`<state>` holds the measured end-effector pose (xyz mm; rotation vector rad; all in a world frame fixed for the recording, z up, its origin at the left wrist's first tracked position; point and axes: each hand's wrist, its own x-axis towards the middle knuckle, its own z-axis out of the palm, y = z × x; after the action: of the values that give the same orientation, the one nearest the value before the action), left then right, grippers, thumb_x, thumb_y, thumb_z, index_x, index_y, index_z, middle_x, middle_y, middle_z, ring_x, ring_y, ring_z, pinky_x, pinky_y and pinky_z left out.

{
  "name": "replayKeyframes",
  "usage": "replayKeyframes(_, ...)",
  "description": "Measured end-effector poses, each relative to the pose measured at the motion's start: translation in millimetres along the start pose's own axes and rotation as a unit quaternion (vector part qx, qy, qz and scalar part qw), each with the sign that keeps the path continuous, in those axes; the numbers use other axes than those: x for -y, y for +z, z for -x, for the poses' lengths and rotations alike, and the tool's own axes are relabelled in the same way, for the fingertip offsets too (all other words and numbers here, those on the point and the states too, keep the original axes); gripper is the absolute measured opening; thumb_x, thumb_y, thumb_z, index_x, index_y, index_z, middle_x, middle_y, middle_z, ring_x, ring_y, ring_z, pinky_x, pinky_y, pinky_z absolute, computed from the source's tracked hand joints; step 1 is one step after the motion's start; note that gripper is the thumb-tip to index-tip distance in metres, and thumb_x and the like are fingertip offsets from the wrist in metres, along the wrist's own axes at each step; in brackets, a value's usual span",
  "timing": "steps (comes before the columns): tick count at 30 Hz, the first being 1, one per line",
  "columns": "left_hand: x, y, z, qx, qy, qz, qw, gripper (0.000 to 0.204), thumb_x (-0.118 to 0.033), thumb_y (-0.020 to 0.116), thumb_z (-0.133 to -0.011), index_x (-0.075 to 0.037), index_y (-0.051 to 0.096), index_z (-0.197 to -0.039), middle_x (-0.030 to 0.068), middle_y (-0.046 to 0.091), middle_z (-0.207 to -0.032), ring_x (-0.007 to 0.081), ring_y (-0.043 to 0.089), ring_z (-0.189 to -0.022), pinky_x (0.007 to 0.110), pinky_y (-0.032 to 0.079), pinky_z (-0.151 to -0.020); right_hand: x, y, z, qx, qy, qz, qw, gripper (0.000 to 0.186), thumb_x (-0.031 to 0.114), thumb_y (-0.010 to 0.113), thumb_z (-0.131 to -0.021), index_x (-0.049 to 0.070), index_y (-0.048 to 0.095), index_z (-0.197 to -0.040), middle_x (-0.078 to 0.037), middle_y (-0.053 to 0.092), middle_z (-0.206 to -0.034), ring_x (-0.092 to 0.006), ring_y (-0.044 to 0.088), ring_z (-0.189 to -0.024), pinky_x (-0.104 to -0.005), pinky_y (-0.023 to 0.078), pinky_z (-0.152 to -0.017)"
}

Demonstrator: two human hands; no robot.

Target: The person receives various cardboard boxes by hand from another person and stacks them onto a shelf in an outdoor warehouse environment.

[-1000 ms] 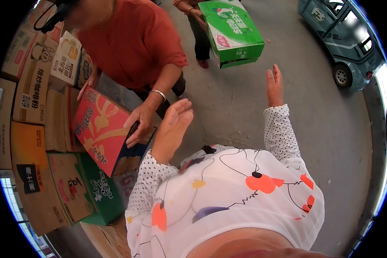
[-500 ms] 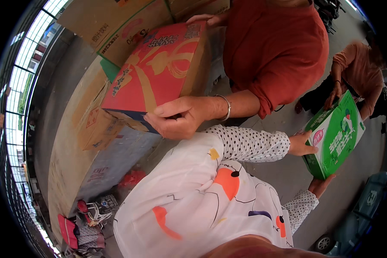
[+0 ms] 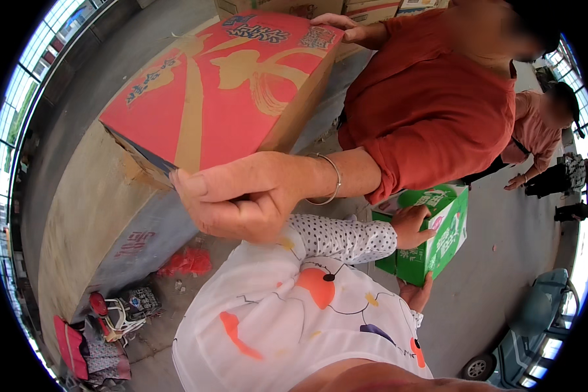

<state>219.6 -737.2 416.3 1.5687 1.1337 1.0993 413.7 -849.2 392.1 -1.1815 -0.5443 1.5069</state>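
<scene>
Between my two hands is a green and white carton (image 3: 447,238), carried at the right of my body. My left hand (image 3: 413,227) presses on its upper near side, fingers spread over the cardboard. Lower down, my right hand (image 3: 417,294) grips the bottom edge, partly covered by my patterned shirt. Beside me a co-worker in a dark red shirt (image 3: 431,124) holds a large red and gold carton (image 3: 222,91) with both hands. That person's braceleted hand (image 3: 255,196) is in front of my left arm.
A long concrete ledge (image 3: 88,215) runs along the left, with cartons (image 3: 369,10) at the back. Red plastic (image 3: 186,261) and a child seat-like item (image 3: 114,317) lie below. A second person (image 3: 536,130) stands far right; a dark teal vehicle (image 3: 529,326) is lower right.
The green carton has come left, closer to my body, and the second person's hands are off it. The red carton has moved left and nearer over the ledge, where other cartons stood in view.
</scene>
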Motion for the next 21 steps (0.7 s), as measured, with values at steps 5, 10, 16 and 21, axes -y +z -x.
replayKeyframes(5, -8.3, -23.3, 7.7, 0.036, -0.122, 0.036, 0.991, 0.057, -0.044, 0.064, -0.084, 0.002, 0.047, -0.113, 0.0207, 0.057, -0.11, 0.0325, 0.057, -0.102, 0.038, 0.044, -0.089, 42.3, 30.1, 32.3, -0.024, 0.092, 0.028, 0.995, 0.051, 0.039, 0.05, -0.095, 0.007, 0.041, -0.133, -0.013, 0.055, -0.126, -0.0298, 0.056, -0.112, -0.0498, 0.046, -0.092)
replayKeyframes(10, -3.4, -3.4, 5.3, 0.043, -0.178, 0.039, 0.982, 0.057, -0.038, 0.065, -0.085, 0.004, 0.042, -0.115, 0.0193, 0.054, -0.109, 0.0248, 0.056, -0.1, 0.033, 0.045, -0.087, 82.2, 18.5, 24.7, -0.045, 0.131, 0.185, 0.973, 0.049, 0.035, 0.05, -0.094, 0.005, 0.042, -0.132, -0.013, 0.054, -0.123, -0.0274, 0.056, -0.109, -0.0438, 0.049, -0.088)
replayKeyframes(16, -19.8, -8.7, 13.0, 0.041, -0.249, 0.053, 0.966, 0.057, -0.032, 0.067, -0.083, 0.003, 0.04, -0.118, 0.0174, 0.05, -0.117, 0.0245, 0.052, -0.107, 0.034, 0.043, -0.092, 81.7, -1.1, 6.2, 0.008, 0.045, 0.219, 0.975, 0.055, 0.029, 0.051, -0.093, 0.002, 0.036, -0.139, -0.014, 0.052, -0.126, -0.0222, 0.051, -0.114, -0.0369, 0.042, -0.095)
replayKeyframes(21, -8.6, 1.5, 45.1, -0.01, -0.257, 0.042, 0.966, 0.06, -0.023, 0.066, -0.083, 0.004, 0.038, -0.129, 0.0213, 0.048, -0.13, 0.0286, 0.049, -0.118, 0.036, 0.041, -0.098, 61.6, -22.8, -1.3, 0.04, -0.038, 0.264, 0.963, 0.061, 0.024, 0.056, -0.091, 0.002, 0.032, -0.142, -0.017, 0.049, -0.133, -0.0251, 0.048, -0.121, -0.0334, 0.035, -0.104)
